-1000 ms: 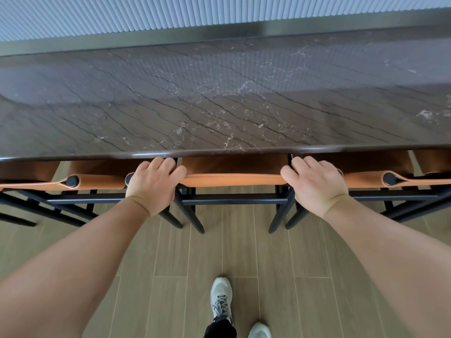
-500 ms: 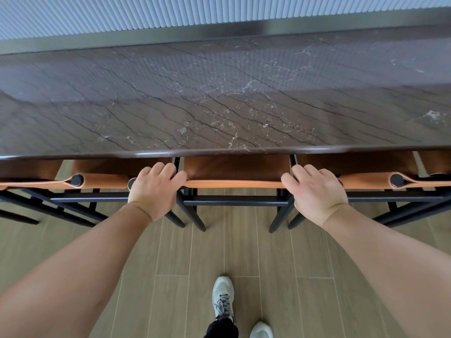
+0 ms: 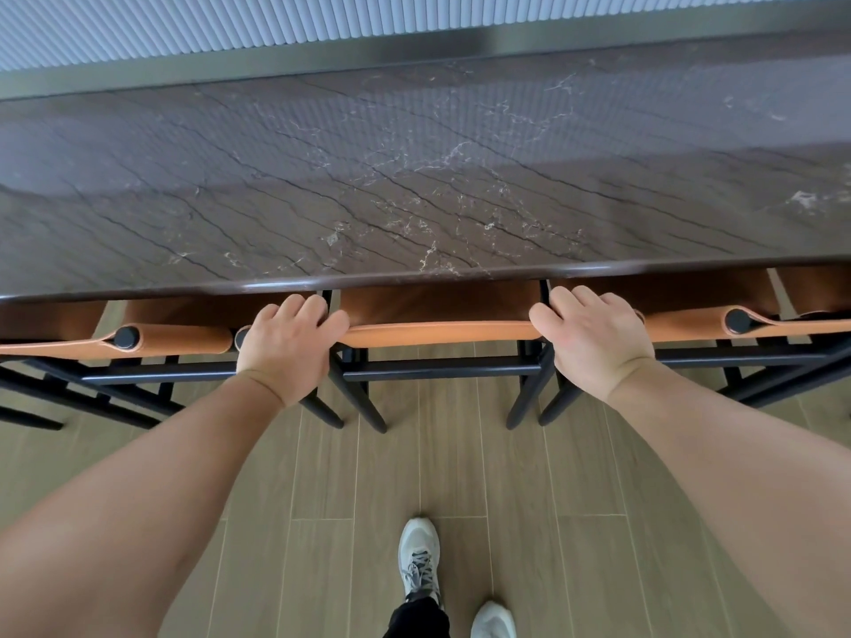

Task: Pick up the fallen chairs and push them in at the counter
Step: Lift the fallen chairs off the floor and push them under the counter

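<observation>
A chair with a tan leather backrest (image 3: 440, 332) and black frame stands upright straight ahead, its seat tucked under the dark marble counter (image 3: 414, 200). My left hand (image 3: 288, 345) grips the left end of the backrest, fingers curled over the top. My right hand (image 3: 591, 338) grips the right end the same way. Two matching chairs stand upright on either side: the left chair (image 3: 175, 340) and the right chair (image 3: 690, 322), both pushed in under the counter edge.
A ribbed pale wall (image 3: 322, 20) runs behind the counter. The wooden plank floor (image 3: 460, 476) lies below, with my shoes (image 3: 419, 559) close behind the chair. Black chair legs (image 3: 368, 407) angle out toward me.
The middle chair has slid a little farther under the counter, with both hands still gripping its backrest. The neighbouring chairs have not moved.
</observation>
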Available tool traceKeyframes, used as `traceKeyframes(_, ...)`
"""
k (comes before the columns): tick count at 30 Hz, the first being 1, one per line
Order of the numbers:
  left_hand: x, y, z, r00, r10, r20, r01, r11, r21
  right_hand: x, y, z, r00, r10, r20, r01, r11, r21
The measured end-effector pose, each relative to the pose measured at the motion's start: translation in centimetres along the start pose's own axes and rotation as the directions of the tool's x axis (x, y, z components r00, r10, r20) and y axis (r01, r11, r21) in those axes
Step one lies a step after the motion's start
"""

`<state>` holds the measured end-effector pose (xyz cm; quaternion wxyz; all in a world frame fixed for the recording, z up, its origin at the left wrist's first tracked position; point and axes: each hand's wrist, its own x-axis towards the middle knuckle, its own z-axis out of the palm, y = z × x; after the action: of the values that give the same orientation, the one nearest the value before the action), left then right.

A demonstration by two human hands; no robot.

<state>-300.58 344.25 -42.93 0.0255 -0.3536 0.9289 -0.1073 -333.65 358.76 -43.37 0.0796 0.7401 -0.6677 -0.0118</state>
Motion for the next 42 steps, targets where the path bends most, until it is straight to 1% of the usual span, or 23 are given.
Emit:
traceKeyframes(4,0.3,-1.2,0.3,1.0,-0.015,0.011,0.016,1.0,-0.015,0.6,-1.0,0.4,1.0,0.004,-0.002,-0.004,1.0,0.001)
traceKeyframes(9,0.0,-0.9,0.5,0.998,-0.05,0.029,0.051,0.999,-0.016,0.4,-1.0,0.6,1.0,-0.007,0.02,0.007,1.0,0.017)
traceKeyframes(15,0.0,-0.6,0.4,0.999,-0.032,0.041,0.034,0.999,-0.038,0.8,-0.5,0.3,0.998,-0.001,0.057,0.0,1.0,0.014)
traceKeyframes(21,0.1,-0.8,0.9,1.0,0.0,0.01,0.0,0.998,-0.055,0.8,-0.5,0.3,0.994,0.032,0.108,-0.032,0.999,-0.002)
traceKeyframes(25,0.2,-0.7,0.9,0.999,-0.021,-0.034,0.017,0.994,-0.108,1.1,-0.7,-0.3,0.988,0.054,0.147,-0.059,0.998,0.026)
traceKeyframes(27,0.6,0.5,0.2,0.998,-0.014,-0.055,0.004,0.981,-0.194,1.0,-0.8,-1.2,0.984,0.053,0.17,-0.064,0.996,0.059)
traceKeyframes(31,3.0,5.5,-2.3,0.985,0.125,-0.115,-0.156,0.933,-0.325,0.3,-0.5,-2.8,0.977,0.078,0.197,-0.093,0.993,0.067)
traceKeyframes(33,4.3,8.5,-4.0,0.979,0.161,-0.122,-0.196,0.904,-0.381,-0.5,-0.3,-3.6,0.974,0.092,0.207,-0.111,0.991,0.081)
traceKeyframes(38,6.2,15.0,-7.2,0.968,0.177,-0.179,-0.242,0.849,-0.47,-2.4,1.0,-5.6,0.969,0.115,0.219,-0.151,0.976,0.156)
traceKeyframes(42,7.6,18.5,-8.4,0.981,0.118,-0.156,-0.18,0.858,-0.481,-4.4,3.5,-6.1,0.974,0.098,0.202,-0.14,0.968,0.206)
